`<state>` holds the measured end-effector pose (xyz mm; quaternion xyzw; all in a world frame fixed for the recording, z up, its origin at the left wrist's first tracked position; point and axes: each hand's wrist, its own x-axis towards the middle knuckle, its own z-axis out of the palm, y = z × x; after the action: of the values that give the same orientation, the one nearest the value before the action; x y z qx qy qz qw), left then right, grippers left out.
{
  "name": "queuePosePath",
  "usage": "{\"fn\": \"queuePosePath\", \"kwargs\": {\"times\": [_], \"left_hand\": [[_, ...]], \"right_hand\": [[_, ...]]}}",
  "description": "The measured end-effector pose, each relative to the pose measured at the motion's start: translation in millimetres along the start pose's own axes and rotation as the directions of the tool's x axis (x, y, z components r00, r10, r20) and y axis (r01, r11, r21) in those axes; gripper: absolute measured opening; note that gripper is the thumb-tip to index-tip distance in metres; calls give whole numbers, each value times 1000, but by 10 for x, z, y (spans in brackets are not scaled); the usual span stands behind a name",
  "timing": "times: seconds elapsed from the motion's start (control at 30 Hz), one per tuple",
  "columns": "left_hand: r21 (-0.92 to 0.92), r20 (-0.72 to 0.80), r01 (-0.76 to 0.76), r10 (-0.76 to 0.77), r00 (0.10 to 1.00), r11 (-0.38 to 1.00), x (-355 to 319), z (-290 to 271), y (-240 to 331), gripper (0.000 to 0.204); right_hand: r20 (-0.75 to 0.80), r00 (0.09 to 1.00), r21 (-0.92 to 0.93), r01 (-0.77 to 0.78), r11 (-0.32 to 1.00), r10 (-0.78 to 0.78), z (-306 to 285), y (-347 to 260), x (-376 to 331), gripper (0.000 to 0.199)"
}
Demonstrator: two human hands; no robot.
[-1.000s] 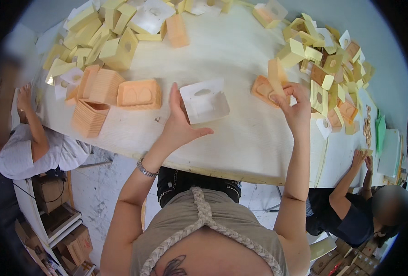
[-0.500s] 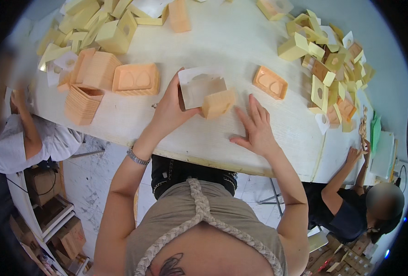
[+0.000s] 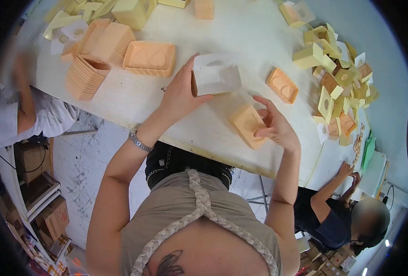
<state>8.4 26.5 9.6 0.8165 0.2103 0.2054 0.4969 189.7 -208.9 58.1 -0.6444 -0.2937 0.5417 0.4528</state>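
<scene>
My left hand (image 3: 182,89) holds a small white-lined carton (image 3: 217,77), its open side facing up, with the thumb along the near edge and the fingers behind the left wall. To the right and nearer me, a pale orange tray-like piece (image 3: 247,125) is tilted and slightly blurred. The curled fingers and thumb of my right hand (image 3: 277,125) grip its right edge. Beyond that hand lies a separate orange tray (image 3: 282,85) with two rounded hollows, flat on the table and untouched.
Stacked orange trays (image 3: 149,58) stand left of my left hand, more (image 3: 88,76) beside them. Yellow cartons pile up at the far left (image 3: 128,14) and right (image 3: 326,103) of the white table (image 3: 199,133). One person (image 3: 332,211) works at right, another (image 3: 24,110) at left.
The pale orange piece has moved right and toward me, away from the carton. My right hand has gone from spread fingers to gripping it. The view has shifted slightly.
</scene>
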Motion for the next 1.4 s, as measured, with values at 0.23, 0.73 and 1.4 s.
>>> {"fn": "queuePosePath", "kwargs": {"times": [0.23,0.73,1.4], "left_hand": [[-84,48,69,-65,997,994,-45,29,-37,103],[-47,196,14,-4,981,999,10,-92,73,105],[95,96,-28,19,995,995,-32,-26,-21,94]], "right_hand": [[-127,781,-971,27,237,-611,324,135,-135,76],[315,753,-906,420,53,-578,446,-604,616,54],[558,641,-822,338,-459,-527,400,-464,435,33]]}}
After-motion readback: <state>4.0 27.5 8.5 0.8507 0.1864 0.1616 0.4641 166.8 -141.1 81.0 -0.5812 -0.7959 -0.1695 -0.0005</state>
